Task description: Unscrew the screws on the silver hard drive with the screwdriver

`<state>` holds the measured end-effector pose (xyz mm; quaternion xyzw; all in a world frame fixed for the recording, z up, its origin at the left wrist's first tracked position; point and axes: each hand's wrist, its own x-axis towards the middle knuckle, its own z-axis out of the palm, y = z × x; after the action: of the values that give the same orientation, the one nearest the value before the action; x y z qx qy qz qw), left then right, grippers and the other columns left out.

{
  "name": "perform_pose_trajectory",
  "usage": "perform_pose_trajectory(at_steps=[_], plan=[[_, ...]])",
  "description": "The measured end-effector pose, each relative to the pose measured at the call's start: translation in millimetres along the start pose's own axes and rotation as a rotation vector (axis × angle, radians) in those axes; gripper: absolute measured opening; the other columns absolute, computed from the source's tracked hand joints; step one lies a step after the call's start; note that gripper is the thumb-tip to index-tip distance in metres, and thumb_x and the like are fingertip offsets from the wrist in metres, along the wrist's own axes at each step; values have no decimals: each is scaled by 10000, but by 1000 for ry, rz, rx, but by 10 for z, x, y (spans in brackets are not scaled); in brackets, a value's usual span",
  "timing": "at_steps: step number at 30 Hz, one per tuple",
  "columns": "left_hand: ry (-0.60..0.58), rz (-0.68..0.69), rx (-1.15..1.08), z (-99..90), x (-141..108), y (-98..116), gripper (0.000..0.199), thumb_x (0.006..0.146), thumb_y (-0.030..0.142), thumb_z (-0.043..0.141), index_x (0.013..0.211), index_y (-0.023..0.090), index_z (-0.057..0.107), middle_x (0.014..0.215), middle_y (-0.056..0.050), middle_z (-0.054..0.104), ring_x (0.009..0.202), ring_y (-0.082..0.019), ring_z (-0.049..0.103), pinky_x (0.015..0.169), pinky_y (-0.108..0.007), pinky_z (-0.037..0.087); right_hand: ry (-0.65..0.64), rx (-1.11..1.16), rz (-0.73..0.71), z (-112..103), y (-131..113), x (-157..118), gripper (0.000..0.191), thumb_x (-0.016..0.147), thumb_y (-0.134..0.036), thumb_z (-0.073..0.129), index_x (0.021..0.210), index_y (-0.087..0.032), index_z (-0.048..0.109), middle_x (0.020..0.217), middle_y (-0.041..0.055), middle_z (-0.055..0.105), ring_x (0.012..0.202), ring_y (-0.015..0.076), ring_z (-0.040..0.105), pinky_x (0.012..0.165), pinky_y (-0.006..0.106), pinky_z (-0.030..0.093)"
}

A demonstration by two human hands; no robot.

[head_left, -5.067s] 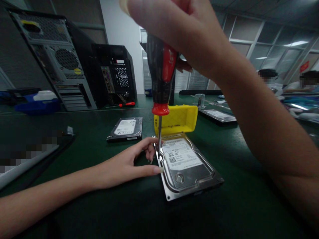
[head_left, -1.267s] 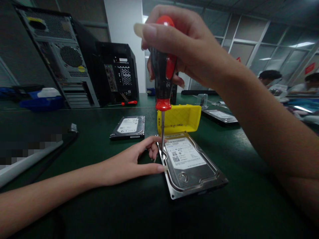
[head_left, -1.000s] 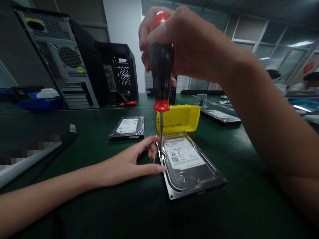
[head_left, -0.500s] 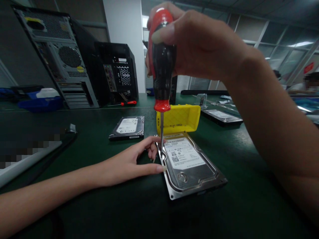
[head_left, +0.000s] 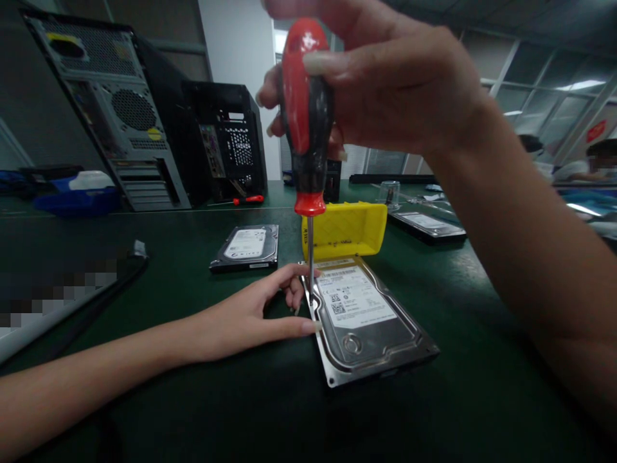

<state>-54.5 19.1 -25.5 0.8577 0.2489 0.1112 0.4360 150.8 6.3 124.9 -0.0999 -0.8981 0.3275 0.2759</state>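
A silver hard drive with a white label lies flat on the green table, turned at a slant. My left hand holds its left edge, with thumb and index finger on the rim and the other fingers curled beside it. Above, my right hand has its thumb and fingers around the red and black handle of a screwdriver. The screwdriver stands almost upright. Its tip meets the left rim of the drive, between my left thumb and index finger; the screw itself is too small to make out.
Behind the drive stands a yellow bin on its side. A second hard drive lies left, a third right. Computer cases stand at the back left, near a red-handled screwdriver. A blue tray sits far left.
My right hand has shifted its fingers on the handle, and the handle has turned so more red faces me. The screwdriver leans slightly further left. My left hand and the drive stay put.
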Motion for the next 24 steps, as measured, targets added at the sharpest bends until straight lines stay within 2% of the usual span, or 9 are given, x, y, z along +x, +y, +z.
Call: perform_pose_trajectory(at_steps=[3, 7, 11, 18, 24], plan=[[1, 13, -10, 0, -7, 6, 535, 846, 444, 630, 1298, 291, 389, 947, 27, 457, 1099, -237, 462, 925, -370, 389, 10, -31, 9, 40, -23, 9, 279, 867, -13, 194, 1124, -93, 268, 946, 3, 546, 932, 118, 618, 635, 149, 481], [-2, 2, -6, 3, -20, 4, 553, 847, 444, 630, 1310, 281, 376, 1006, 15, 478, 1120, -238, 446, 927, -361, 389, 107, -64, 24, 69, -11, 64, 42, 899, -130, 288, 898, -106, 323, 819, -20, 563, 802, 85, 621, 691, 184, 514], [-5, 5, -7, 1, -13, -21, 555, 850, 459, 625, 1309, 283, 365, 1013, 19, 475, 1089, -221, 463, 937, -357, 384, 133, -71, -3, 45, 59, 95, 171, 928, -218, 279, 863, -91, 372, 755, -13, 574, 720, 66, 604, 690, 195, 524], [-7, 0, -11, -3, -11, -23, 562, 850, 457, 626, 1313, 290, 356, 1055, 14, 481, 1141, -228, 434, 953, -356, 375, 165, -18, 59, 61, 80, 76, 155, 918, -199, 250, 938, -110, 376, 749, -6, 591, 687, 92, 612, 572, 156, 473], [-1, -1, -3, 5, -16, 13, 555, 847, 446, 626, 1309, 272, 374, 1058, 5, 483, 1147, -240, 427, 939, -353, 382, 176, 84, 52, 113, 88, 81, 201, 933, -276, 187, 919, -137, 332, 793, -23, 497, 740, 66, 588, 737, 213, 499]])
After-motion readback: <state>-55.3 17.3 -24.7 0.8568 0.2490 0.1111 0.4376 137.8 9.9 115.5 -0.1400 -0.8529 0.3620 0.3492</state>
